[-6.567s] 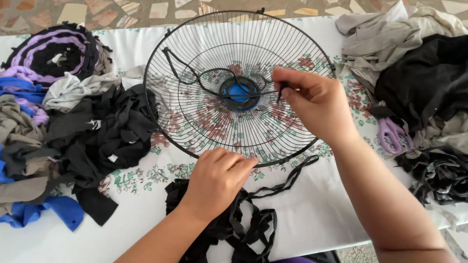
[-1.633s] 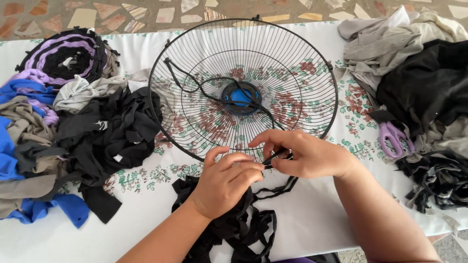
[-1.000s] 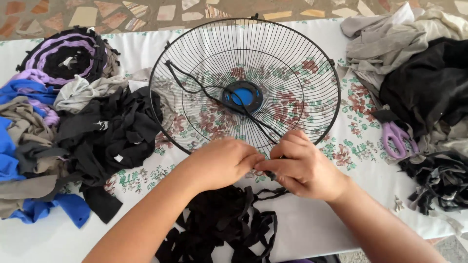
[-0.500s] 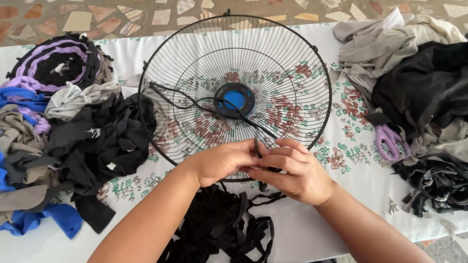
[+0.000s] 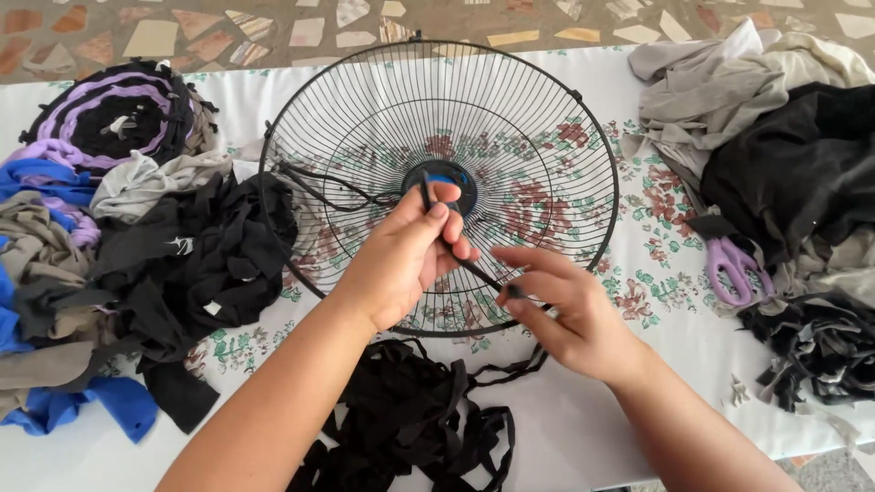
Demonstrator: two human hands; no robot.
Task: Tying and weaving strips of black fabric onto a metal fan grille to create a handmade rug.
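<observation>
A round black wire fan guard [image 5: 547, 109] with a blue hub [image 5: 445, 179] lies flat on a floral tablecloth. A thin black fabric strip [image 5: 474, 270] runs from the hub toward the near rim. My left hand [image 5: 401, 255] pinches this strip just below the hub. My right hand [image 5: 570, 314] pinches the same strip lower down, over the near rim of the guard. A tangle of black strips [image 5: 410, 419] lies on the cloth below both hands.
Piles of black, grey, blue and purple fabric [image 5: 109, 237] cover the left side. Grey and black cloth [image 5: 784, 155] is heaped at the right, with purple-handled scissors [image 5: 734, 266] beside it. Tiled floor shows beyond the table's far edge.
My left hand has moved up from the guard's near rim to the hub, holding the strip. My right hand stays near the rim, still gripping the strip.
</observation>
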